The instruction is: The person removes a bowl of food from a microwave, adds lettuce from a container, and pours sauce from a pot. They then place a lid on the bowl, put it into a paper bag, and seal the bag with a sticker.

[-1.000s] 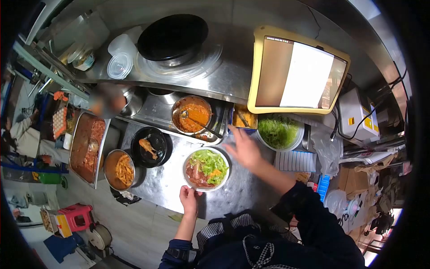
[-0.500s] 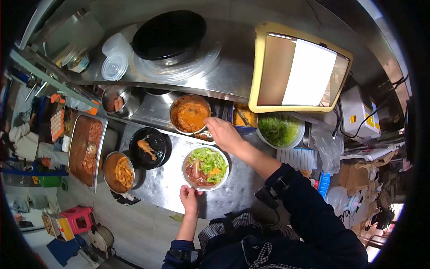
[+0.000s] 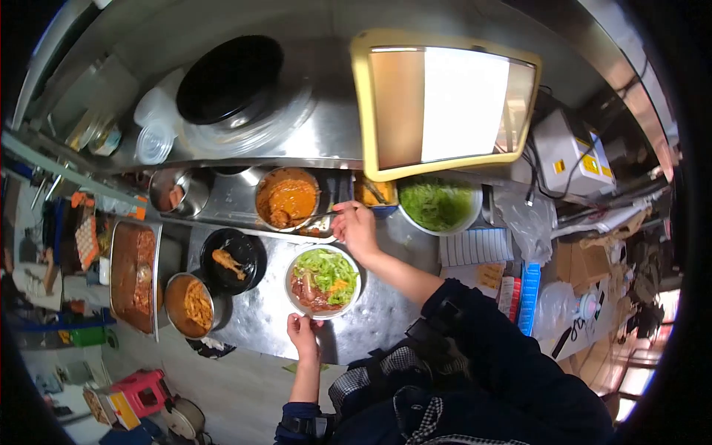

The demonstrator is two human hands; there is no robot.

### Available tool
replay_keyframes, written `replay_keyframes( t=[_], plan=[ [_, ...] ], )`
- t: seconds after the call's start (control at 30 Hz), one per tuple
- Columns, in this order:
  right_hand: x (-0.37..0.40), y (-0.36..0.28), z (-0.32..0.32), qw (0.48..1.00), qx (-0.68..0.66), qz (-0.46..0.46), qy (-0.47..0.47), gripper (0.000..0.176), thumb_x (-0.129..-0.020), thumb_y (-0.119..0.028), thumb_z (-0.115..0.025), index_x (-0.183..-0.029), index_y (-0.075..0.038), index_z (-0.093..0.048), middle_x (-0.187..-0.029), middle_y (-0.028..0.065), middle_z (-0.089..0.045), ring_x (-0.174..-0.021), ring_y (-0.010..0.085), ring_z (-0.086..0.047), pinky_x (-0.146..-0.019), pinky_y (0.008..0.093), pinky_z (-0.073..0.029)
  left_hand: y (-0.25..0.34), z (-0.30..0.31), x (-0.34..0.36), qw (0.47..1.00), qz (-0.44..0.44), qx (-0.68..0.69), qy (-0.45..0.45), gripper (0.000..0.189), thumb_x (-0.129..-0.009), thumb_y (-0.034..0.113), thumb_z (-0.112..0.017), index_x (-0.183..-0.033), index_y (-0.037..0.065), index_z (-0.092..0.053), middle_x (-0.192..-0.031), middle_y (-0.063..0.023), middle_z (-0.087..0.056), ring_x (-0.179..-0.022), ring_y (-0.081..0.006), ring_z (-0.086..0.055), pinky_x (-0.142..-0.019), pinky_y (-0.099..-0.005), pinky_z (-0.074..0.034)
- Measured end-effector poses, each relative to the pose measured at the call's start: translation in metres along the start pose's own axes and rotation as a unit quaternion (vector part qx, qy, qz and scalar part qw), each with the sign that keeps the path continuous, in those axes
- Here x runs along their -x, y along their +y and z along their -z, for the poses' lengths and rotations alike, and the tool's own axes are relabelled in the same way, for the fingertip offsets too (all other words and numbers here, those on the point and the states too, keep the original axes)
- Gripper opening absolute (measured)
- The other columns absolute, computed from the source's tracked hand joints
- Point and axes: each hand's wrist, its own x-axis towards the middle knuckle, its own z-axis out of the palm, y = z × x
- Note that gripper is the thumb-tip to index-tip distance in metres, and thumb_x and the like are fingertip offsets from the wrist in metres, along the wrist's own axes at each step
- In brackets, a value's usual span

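Steel tray: farthest left of the food on my feed, the tray [image 3: 158,274] holds a reddish-brown mix.
Sausage pot: up and to the right, a metal pot [image 3: 195,191] with pinkish sausage-like pieces inside.
Fried strips: I see golden-brown strips in a deep steel bowl [image 3: 176,297], just beside the tray.
Black bowl: the black bowl [image 3: 251,252] stands next along, a browned drumstick [image 3: 228,262] lying in it.
Sauce pot: behind the counter's work area, the sauce pot [image 3: 267,193] holds thick orange sauce.
Left hand: the person's left hand [image 3: 302,335] grasps the near edge of the white bowl, fingers bent at its rim; how firmly, I can't tell.
White bowl: the white bowl [image 3: 356,289] sits on the steel counter [image 3: 252,319] between the two hands, with shredded lettuce [image 3: 326,267], reddish slices toward the near left and an orange-yellow bit at the right.
Ladle: the ladle [image 3: 319,216] lies slanted, its head down in the orange sauce and its handle over the pot's right rim.
Right hand: the right hand [image 3: 354,228] is closed around the handle's end, above and right of the white bowl.
Yellow shreds: a blue-edged container [image 3: 385,213] near the right hand.
Tablet: yellow-framed tablet [image 3: 364,111], screen lit, over that container.
Greens: a large bowl [image 3: 478,211] of shredded lettuce.
Striped cloth: the cloth [image 3: 476,247] lies just below the greens.
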Motion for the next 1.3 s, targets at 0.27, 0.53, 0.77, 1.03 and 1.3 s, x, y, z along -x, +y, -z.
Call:
replay_keyframes(
  t=[0.27,0.53,0.77,1.03,1.3],
  plan=[
    [0.006,0.009,0.003,0.998,0.023,0.047,-0.036,0.020,-0.090,-0.011,-0.034,-0.090,0.001,-0.050,-0.057,0.0055,-0.051,-0.042,0.0109,-0.048,-0.040,0.0245,-0.039,-0.004,-0.002,-0.006,0.999,-0.007,0.031,-0.010,0.012,-0.079,0.007,-0.050,-0.087,0.011,-0.041,-0.081,-0.0064,-0.054,-0.062,-0.0152,-0.052,-0.049,-0.0225,-0.042],
    [0.017,0.002,0.000,0.996,0.063,0.068,0.004,0.020,-0.089,-0.011,-0.036,-0.085,0.000,-0.052,-0.053,0.0050,-0.051,-0.040,0.0108,-0.050,-0.039,0.0246,-0.040,0.002,-0.001,-0.001,1.000,-0.009,-0.019,-0.019,0.013,-0.080,0.009,-0.048,-0.089,0.011,-0.039,-0.085,-0.0057,-0.051,-0.069,-0.0150,-0.050,-0.060,-0.0264,-0.043],
    [0.009,0.024,-0.009,0.989,0.066,0.120,0.060,0.025,-0.090,-0.022,-0.036,-0.079,-0.002,-0.047,-0.052,0.0129,-0.051,-0.044,0.0258,-0.054,-0.045,0.0365,-0.043,-0.004,0.015,-0.017,0.985,-0.072,-0.128,-0.092,0.019,-0.086,0.020,-0.048,-0.099,0.007,-0.044,-0.096,-0.0074,-0.050,-0.084,-0.0166,-0.047,-0.064,-0.0247,-0.041],
    [0.005,0.041,-0.027,0.966,0.161,0.149,0.138,0.030,-0.090,-0.020,-0.035,-0.076,0.002,-0.049,-0.063,0.0208,-0.055,-0.065,0.0378,-0.055,-0.063,0.0447,-0.043,0.017,0.025,-0.018,0.978,0.031,-0.104,-0.180,0.020,-0.086,0.017,-0.050,-0.100,0.005,-0.044,-0.096,-0.0091,-0.053,-0.086,-0.0183,-0.050,-0.075,-0.0285,-0.043],
    [0.005,0.040,-0.025,0.983,0.073,0.120,0.116,0.028,-0.091,-0.020,-0.034,-0.079,0.001,-0.048,-0.055,0.0172,-0.053,-0.043,0.0273,-0.054,-0.047,0.0380,-0.045,0.025,0.012,-0.002,0.974,0.052,-0.094,-0.199,0.011,-0.086,0.013,-0.048,-0.094,0.008,-0.045,-0.095,-0.0101,-0.054,-0.088,-0.0201,-0.051,-0.078,-0.0308,-0.043]
  ],
)
